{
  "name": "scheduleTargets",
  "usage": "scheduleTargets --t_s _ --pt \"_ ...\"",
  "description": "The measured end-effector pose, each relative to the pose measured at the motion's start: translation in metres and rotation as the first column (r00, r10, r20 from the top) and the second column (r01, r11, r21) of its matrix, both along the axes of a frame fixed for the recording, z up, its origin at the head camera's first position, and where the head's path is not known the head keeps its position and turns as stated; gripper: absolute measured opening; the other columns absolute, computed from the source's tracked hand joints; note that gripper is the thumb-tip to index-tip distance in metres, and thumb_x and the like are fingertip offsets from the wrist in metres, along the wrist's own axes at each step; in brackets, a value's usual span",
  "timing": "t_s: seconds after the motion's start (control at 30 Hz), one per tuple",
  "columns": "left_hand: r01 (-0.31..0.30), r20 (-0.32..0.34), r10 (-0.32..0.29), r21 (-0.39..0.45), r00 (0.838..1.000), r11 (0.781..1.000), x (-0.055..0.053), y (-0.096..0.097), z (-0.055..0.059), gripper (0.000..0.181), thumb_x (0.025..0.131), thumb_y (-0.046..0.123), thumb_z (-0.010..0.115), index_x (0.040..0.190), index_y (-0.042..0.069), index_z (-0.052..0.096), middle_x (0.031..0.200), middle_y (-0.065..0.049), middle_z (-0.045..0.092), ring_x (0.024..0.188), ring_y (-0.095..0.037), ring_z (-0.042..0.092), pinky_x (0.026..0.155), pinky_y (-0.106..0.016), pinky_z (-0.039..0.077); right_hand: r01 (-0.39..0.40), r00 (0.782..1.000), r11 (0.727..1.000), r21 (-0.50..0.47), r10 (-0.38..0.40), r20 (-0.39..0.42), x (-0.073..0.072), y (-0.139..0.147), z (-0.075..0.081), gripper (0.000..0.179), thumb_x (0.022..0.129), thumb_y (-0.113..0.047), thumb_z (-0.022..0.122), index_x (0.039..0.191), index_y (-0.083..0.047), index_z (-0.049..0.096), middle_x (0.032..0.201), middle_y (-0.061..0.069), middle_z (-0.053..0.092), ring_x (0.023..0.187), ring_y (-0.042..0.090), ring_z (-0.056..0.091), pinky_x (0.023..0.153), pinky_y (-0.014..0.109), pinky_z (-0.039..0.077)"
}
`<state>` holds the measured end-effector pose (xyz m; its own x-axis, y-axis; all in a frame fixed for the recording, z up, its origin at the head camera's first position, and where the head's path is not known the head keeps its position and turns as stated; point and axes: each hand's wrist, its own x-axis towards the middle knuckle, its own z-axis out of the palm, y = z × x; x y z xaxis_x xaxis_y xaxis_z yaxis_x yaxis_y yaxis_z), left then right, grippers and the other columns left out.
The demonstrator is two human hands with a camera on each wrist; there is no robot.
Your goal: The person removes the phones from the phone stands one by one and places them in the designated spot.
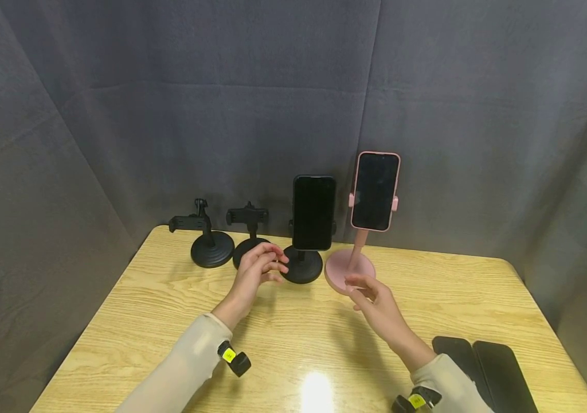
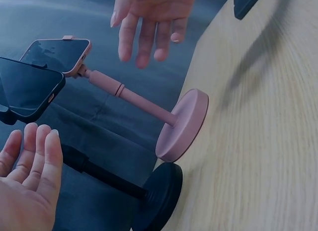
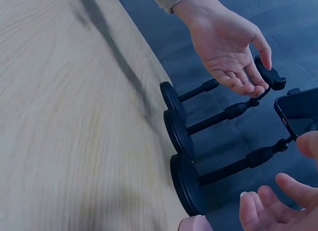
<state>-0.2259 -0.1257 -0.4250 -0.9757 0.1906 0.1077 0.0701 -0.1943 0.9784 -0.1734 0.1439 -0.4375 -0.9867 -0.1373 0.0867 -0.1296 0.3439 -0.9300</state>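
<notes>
Both hands are raised over the table with relaxed fingers and hold nothing. My left hand [image 1: 258, 274] is in front of the black phone stand [image 1: 302, 267], which carries a black phone [image 1: 314, 212] upright. To the right, my right hand [image 1: 376, 307] overlaps the front rim of the pink phone stand [image 1: 336, 268] in the head view. A pink-cased phone [image 1: 376, 192] sits upright in that stand's clamp. In the left wrist view, the fingers of the left hand [image 2: 32, 176] are just below the black phone [image 2: 30, 89].
Two more black phone stands, one [image 1: 212, 250] at the far left and another [image 1: 248, 215] beside it, have no phone in their clamps. Two dark flat slabs [image 1: 505, 373] lie side by side at the table's right. A grey curtain [image 1: 221, 115] hangs behind the wooden table [image 1: 149, 321].
</notes>
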Motion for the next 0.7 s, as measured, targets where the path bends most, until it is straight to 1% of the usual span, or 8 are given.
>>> scheduleTargets --t_s 0.07,0.17,0.23,0.4,0.47,0.53,0.63,0.7 --pt "-0.004 -0.004 0.004 0.002 1.000 1.000 -0.001 0.001 0.002 0.027 0.106 0.015 0.044 0.114 -0.008 0.054 0.095 0.000 0.067 0.078 -0.012 0.069 0.070 -0.026 0.061 -0.006 1.000 1.000 -0.005 0.006 0.000 -0.003 -0.002 0.002 0.036 0.105 -0.017 0.055 0.135 0.004 0.056 0.138 0.022 0.058 0.120 0.035 0.061 0.085 0.031 0.059" --pt "-0.018 -0.012 0.018 0.000 1.000 1.000 -0.003 0.003 0.005 0.027 0.106 0.015 0.044 0.115 -0.008 0.055 0.095 -0.001 0.067 0.077 -0.011 0.069 0.070 -0.026 0.062 -0.019 1.000 1.000 -0.025 0.019 -0.002 -0.008 -0.006 0.006 0.036 0.105 -0.015 0.054 0.136 0.004 0.055 0.140 0.023 0.057 0.122 0.038 0.060 0.084 0.027 0.058" --pt "-0.034 -0.015 0.034 -0.005 0.999 0.999 -0.005 0.004 0.007 0.026 0.106 0.014 0.044 0.115 -0.007 0.056 0.098 -0.004 0.067 0.077 -0.011 0.069 0.069 -0.026 0.062 -0.025 1.000 0.999 -0.045 0.025 -0.004 -0.011 -0.009 0.009 0.038 0.105 -0.014 0.054 0.138 0.005 0.053 0.141 0.024 0.056 0.124 0.040 0.060 0.083 0.025 0.058" --pt "-0.071 -0.028 0.070 -0.020 0.997 0.997 -0.009 0.008 0.012 0.027 0.105 0.016 0.045 0.118 -0.004 0.057 0.107 -0.012 0.065 0.078 -0.010 0.068 0.069 -0.025 0.061 -0.015 1.000 0.993 -0.116 0.017 0.019 -0.022 -0.016 0.018 0.041 0.105 -0.013 0.053 0.143 0.003 0.049 0.146 0.022 0.051 0.128 0.037 0.057 0.084 0.017 0.056" --pt "-0.078 -0.030 0.078 -0.019 0.997 0.997 -0.012 0.010 0.014 0.027 0.106 0.017 0.045 0.120 -0.003 0.056 0.109 -0.012 0.065 0.079 -0.010 0.068 0.068 -0.024 0.061 -0.002 0.999 0.990 -0.139 0.007 0.035 -0.027 -0.020 0.022 0.043 0.106 -0.014 0.053 0.145 0.001 0.048 0.147 0.021 0.051 0.130 0.033 0.055 0.084 0.015 0.056" --pt "-0.084 -0.027 0.084 -0.010 0.996 0.996 -0.014 0.011 0.015 0.027 0.105 0.017 0.045 0.122 -0.003 0.054 0.109 -0.012 0.065 0.080 -0.010 0.067 0.068 -0.023 0.060 0.005 0.999 0.988 -0.154 0.002 0.043 -0.032 -0.023 0.025 0.043 0.106 -0.015 0.053 0.147 -0.002 0.047 0.148 0.021 0.052 0.131 0.033 0.055 0.085 0.014 0.056" --pt "-0.095 -0.015 0.095 0.002 0.995 0.996 -0.017 0.013 0.016 0.026 0.105 0.016 0.046 0.122 -0.001 0.053 0.108 -0.011 0.066 0.082 -0.013 0.068 0.067 -0.024 0.060 0.013 0.999 0.988 -0.152 -0.008 0.034 -0.037 -0.029 0.030 0.044 0.106 -0.018 0.053 0.148 -0.005 0.047 0.148 0.019 0.054 0.136 0.031 0.053 0.094 0.014 0.051" --pt "-0.101 -0.013 0.101 -0.001 0.995 0.995 -0.019 0.015 0.017 0.026 0.104 0.016 0.046 0.123 0.000 0.054 0.110 -0.014 0.066 0.085 -0.017 0.068 0.066 -0.024 0.060 0.020 1.000 0.988 -0.151 -0.017 0.023 -0.040 -0.032 0.032 0.045 0.105 -0.018 0.054 0.148 -0.005 0.047 0.149 0.018 0.053 0.140 0.030 0.050 0.105 0.019 0.047"
